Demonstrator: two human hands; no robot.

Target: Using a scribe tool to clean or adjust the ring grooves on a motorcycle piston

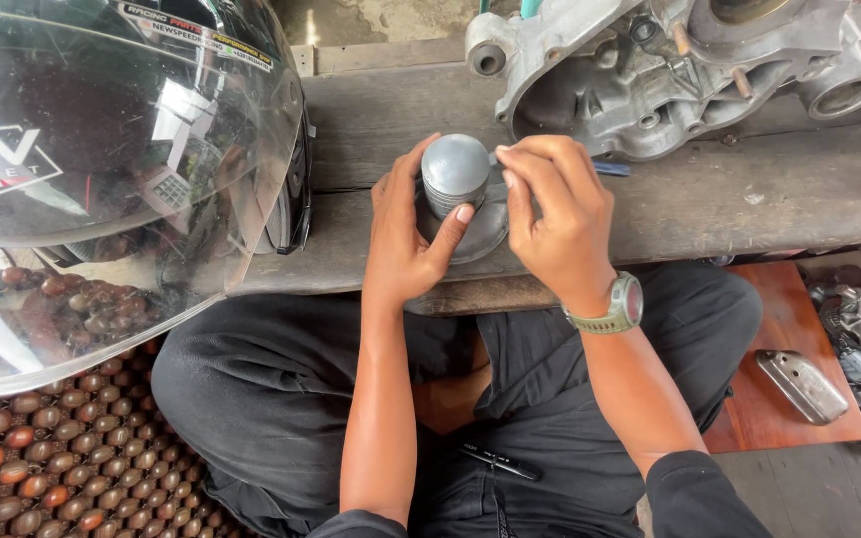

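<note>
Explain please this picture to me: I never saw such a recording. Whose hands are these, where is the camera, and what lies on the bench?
There is no machine here; a seated person in dark clothes works with bare hands. The one picture comes from a camera worn on that person's head, looking down, so the arms enter from below. The left hand grips a grey metal piston standing on the wooden bench. The right hand, with a wristwatch, pinches at the piston's side; what the fingers hold is too small to tell. Behind lies a metal engine casing. At the left sits a dark helmet with a clear visor. A black pen lies on the lap, and small metal parts rest at the right.
</note>
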